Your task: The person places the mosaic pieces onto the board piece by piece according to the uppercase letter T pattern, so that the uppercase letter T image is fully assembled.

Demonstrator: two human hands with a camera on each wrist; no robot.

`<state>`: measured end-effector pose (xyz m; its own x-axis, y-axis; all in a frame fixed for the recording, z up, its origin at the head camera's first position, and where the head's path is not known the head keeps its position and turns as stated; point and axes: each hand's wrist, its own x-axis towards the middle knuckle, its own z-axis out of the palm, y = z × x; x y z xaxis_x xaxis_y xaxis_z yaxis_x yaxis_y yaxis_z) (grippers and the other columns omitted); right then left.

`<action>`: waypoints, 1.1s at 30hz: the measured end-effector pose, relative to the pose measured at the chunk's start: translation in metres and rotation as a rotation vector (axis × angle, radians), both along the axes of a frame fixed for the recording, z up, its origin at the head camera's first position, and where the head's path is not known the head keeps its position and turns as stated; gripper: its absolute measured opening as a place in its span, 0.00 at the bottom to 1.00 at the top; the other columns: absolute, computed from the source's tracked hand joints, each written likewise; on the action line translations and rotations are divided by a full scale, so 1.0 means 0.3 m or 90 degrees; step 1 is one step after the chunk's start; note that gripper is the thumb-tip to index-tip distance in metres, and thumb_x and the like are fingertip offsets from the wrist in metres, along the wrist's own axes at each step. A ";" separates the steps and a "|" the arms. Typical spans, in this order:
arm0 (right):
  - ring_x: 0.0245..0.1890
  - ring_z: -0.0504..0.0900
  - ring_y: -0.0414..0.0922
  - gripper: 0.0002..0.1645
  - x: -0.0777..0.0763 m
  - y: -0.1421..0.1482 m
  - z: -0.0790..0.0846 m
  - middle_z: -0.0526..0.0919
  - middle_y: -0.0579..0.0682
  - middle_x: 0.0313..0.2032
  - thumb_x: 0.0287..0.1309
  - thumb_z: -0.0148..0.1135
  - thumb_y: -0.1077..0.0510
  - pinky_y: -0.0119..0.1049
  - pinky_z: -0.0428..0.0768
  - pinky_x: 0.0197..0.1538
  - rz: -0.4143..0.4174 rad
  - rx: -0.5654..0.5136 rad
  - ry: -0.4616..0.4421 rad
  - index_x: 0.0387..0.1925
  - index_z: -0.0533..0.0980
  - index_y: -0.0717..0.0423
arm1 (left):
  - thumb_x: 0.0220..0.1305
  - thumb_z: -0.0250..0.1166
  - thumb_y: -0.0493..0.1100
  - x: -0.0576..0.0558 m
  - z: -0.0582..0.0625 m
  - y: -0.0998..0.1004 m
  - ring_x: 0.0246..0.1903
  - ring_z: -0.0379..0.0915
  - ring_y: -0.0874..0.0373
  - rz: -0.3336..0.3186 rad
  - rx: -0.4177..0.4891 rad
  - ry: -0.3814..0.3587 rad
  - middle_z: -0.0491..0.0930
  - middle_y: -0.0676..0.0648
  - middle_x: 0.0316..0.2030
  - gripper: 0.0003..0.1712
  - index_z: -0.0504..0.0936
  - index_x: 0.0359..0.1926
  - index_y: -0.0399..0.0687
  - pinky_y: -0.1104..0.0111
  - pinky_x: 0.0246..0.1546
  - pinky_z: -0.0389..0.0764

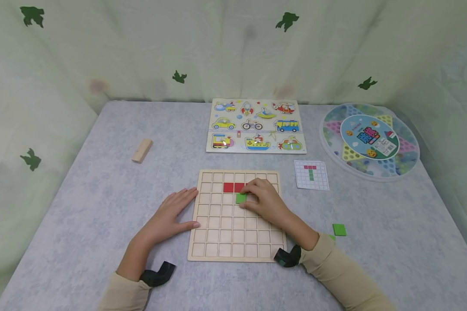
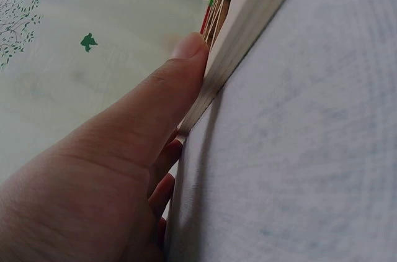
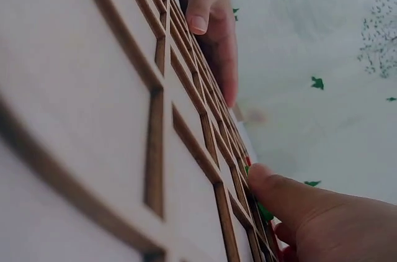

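Observation:
A wooden grid board [image 1: 214, 249] lies flat on the table. In its second row from the far edge sit red square tiles [image 1: 228, 187], the rightmost partly hidden behind my fingers. My right hand [image 1: 270, 203] pinches a green square tile [image 1: 240, 198] between thumb and fingers, over the cell just below the middle red one. In the right wrist view that green tile [image 3: 265, 212] shows beside the thumb. My left hand [image 1: 171, 216] rests along the board's left edge, thumb and fingers spread and touching the frame [image 2: 232, 51].
A pattern card [image 1: 311, 183] lies right of the board. Green tiles [image 1: 339, 230] lie near the right sleeve, one partly covered. A vehicle puzzle [image 1: 239, 125] is at the back, a round game box [image 1: 369, 138] at back right, a wooden block [image 1: 142, 150] at left.

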<state>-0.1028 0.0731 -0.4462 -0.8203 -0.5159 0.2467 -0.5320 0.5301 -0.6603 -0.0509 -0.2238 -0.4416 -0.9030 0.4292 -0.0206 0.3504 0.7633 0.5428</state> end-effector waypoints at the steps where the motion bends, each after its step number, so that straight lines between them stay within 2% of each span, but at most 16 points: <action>1: 0.40 0.67 0.41 0.16 0.000 0.000 -0.001 0.73 0.41 0.38 0.45 0.69 0.50 0.35 0.69 0.41 -0.001 0.001 0.002 0.37 0.79 0.49 | 0.49 0.61 0.66 0.000 0.000 -0.001 0.65 0.43 0.51 0.000 0.001 0.001 0.54 0.48 0.66 0.51 0.54 0.68 0.49 0.59 0.64 0.39; 7: 0.41 0.67 0.41 0.12 0.001 -0.002 -0.003 0.73 0.42 0.40 0.49 0.66 0.53 0.37 0.68 0.44 0.003 0.004 0.007 0.38 0.79 0.47 | 0.49 0.61 0.66 0.000 -0.001 -0.003 0.66 0.42 0.51 0.000 0.000 -0.001 0.53 0.48 0.66 0.51 0.53 0.68 0.49 0.60 0.64 0.38; 14: 0.42 0.67 0.42 0.12 0.002 -0.004 0.005 0.73 0.43 0.40 0.49 0.67 0.52 0.38 0.68 0.44 0.016 0.012 0.009 0.38 0.80 0.47 | 0.49 0.61 0.66 0.000 -0.004 -0.005 0.65 0.42 0.50 -0.003 0.003 0.005 0.53 0.47 0.66 0.51 0.53 0.68 0.49 0.59 0.64 0.38; 19: 0.48 0.66 0.43 0.17 0.010 0.001 0.037 0.72 0.43 0.45 0.51 0.65 0.49 0.40 0.66 0.51 0.021 0.054 -0.051 0.44 0.77 0.47 | 0.49 0.61 0.66 -0.002 -0.007 -0.005 0.65 0.43 0.50 -0.005 0.005 0.006 0.53 0.48 0.66 0.51 0.53 0.68 0.49 0.59 0.64 0.38; 23: 0.53 0.65 0.41 0.24 0.023 0.031 0.096 0.71 0.44 0.50 0.53 0.62 0.48 0.39 0.66 0.56 0.035 0.041 -0.126 0.51 0.72 0.51 | 0.49 0.62 0.65 -0.004 -0.007 -0.003 0.65 0.42 0.50 -0.008 0.006 0.006 0.53 0.48 0.66 0.51 0.53 0.68 0.49 0.59 0.64 0.38; 25: 0.54 0.65 0.41 0.27 0.034 0.063 0.128 0.70 0.46 0.52 0.53 0.63 0.50 0.40 0.67 0.56 0.036 0.018 -0.136 0.54 0.70 0.54 | 0.49 0.62 0.66 -0.005 -0.005 0.000 0.66 0.42 0.50 -0.009 0.007 0.005 0.53 0.48 0.66 0.51 0.53 0.68 0.49 0.59 0.64 0.38; 28: 0.56 0.65 0.43 0.30 0.057 0.134 0.169 0.70 0.47 0.54 0.51 0.65 0.53 0.43 0.66 0.57 0.034 -0.011 -0.096 0.55 0.69 0.55 | 0.49 0.62 0.66 -0.004 -0.002 0.002 0.66 0.42 0.51 -0.007 0.008 0.002 0.53 0.49 0.66 0.51 0.53 0.68 0.49 0.59 0.64 0.38; 33: 0.58 0.64 0.45 0.36 0.116 0.291 0.198 0.69 0.48 0.57 0.44 0.69 0.56 0.45 0.67 0.56 -0.003 -0.015 0.018 0.58 0.68 0.52 | 0.49 0.62 0.66 -0.001 0.000 0.001 0.65 0.42 0.50 -0.002 0.001 -0.003 0.53 0.48 0.66 0.51 0.54 0.68 0.48 0.59 0.64 0.38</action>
<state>-0.0679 0.1603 -0.3869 -0.8157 -0.5055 0.2812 -0.5474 0.5174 -0.6577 -0.0512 -0.2235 -0.4416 -0.9018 0.4315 -0.0242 0.3498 0.7616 0.5455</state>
